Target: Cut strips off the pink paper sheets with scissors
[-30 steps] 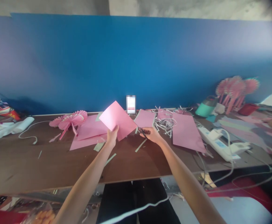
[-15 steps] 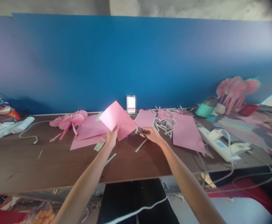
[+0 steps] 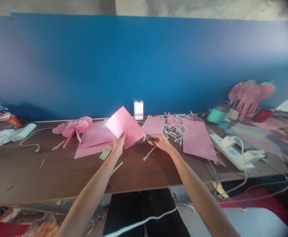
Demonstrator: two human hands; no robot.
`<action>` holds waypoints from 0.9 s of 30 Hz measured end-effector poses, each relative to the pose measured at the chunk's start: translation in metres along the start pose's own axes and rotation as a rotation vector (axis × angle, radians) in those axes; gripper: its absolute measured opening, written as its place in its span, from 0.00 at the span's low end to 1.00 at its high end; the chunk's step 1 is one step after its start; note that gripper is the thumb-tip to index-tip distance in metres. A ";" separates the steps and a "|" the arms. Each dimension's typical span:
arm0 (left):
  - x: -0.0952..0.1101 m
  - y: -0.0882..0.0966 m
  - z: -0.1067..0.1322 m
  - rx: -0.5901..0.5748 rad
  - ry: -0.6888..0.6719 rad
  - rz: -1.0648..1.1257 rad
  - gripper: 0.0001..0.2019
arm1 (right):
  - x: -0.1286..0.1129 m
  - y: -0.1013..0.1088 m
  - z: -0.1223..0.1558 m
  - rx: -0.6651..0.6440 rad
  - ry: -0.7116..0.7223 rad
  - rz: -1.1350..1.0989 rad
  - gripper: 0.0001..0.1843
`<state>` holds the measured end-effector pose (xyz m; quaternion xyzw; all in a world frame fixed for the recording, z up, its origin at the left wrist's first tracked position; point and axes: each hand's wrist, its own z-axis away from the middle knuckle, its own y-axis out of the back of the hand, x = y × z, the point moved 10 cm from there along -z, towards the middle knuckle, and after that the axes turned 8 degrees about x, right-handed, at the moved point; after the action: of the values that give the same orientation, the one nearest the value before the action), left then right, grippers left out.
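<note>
My left hand [image 3: 118,144] grips a pink sheet of paper [image 3: 127,123] by its lower edge, thumb on the near face. The sheet is held up off the table, slightly bent, with one corner pointing right. In my right hand [image 3: 160,142] is a pair of dark scissors [image 3: 151,139]. Their tips meet the sheet's right corner; whether the blades are parted is too small to tell. Behind my left hand lie more pink sheets [image 3: 98,135]. A smaller pink piece [image 3: 153,125] rests just beyond the scissors.
A phone [image 3: 139,110] stands against the blue wall panel. Curled paper strips [image 3: 175,130] and a pink sheet [image 3: 198,140] lie to the right, before a white power strip [image 3: 230,153] with cords. Folded pink paper fans [image 3: 76,128] sit left; others [image 3: 251,93] stand far right.
Almost nothing differs. The pink sheet, the scissors and both hands keep their places, with only a tiny shift of the whole view.
</note>
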<state>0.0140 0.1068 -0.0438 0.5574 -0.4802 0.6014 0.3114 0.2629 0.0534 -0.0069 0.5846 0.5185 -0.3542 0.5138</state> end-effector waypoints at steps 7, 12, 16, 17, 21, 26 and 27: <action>-0.001 0.001 0.000 0.017 0.017 0.020 0.24 | 0.004 -0.001 0.000 -0.017 -0.024 -0.016 0.22; 0.002 0.001 0.000 0.002 -0.002 0.018 0.25 | 0.009 0.001 -0.001 0.011 -0.046 -0.003 0.24; 0.003 0.000 0.001 -0.006 -0.013 0.008 0.24 | 0.008 0.002 -0.001 0.023 -0.047 0.010 0.23; 0.003 0.000 0.001 -0.005 -0.008 0.009 0.24 | 0.007 0.002 -0.001 0.021 -0.044 0.014 0.23; 0.005 0.000 0.003 0.008 0.003 0.026 0.25 | 0.003 0.003 0.000 0.021 -0.032 0.037 0.22; 0.008 -0.003 0.005 -0.013 0.001 0.016 0.22 | 0.002 0.004 -0.001 0.032 -0.002 0.074 0.21; 0.008 -0.003 0.006 -0.015 0.000 0.012 0.23 | 0.002 0.004 -0.001 0.035 0.000 0.077 0.21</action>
<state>0.0171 0.1014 -0.0359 0.5524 -0.4879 0.5996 0.3120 0.2675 0.0550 -0.0080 0.6131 0.4893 -0.3431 0.5168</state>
